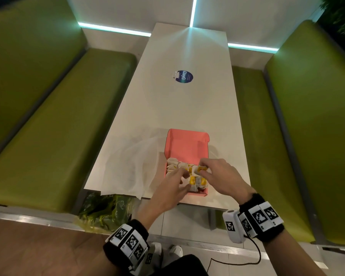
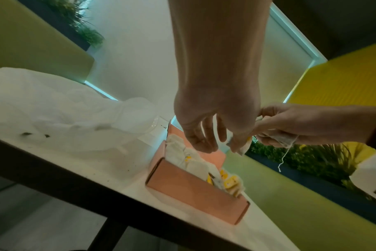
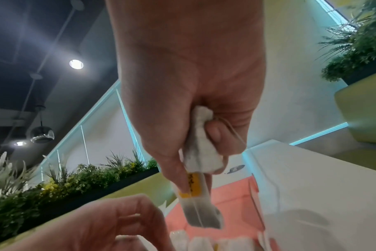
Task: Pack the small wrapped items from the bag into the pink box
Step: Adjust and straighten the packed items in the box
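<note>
One pink box stands near the tabletop's near edge, right of centre, lid open and leaning toward the far end. Its tray is packed with small wrapped items, white sachets with yellow tags; an exact count cannot be made, as they overlap and the hands cover part of them. One clear plastic bag lies crumpled and flattened just beside the box's left wall, reaching the near edge.

Right hand: clenched around white sachets above the box; one sachet with a yellow tag hangs from its fingertips, and a string trails. Left hand: fingers relaxed and slightly curled over the tray's near left part; whether it pinches anything cannot be told.

One round blue sticker sits toward the far end. The tabletop between box and sticker is open surface. Two green benches flank the long edges.
</note>
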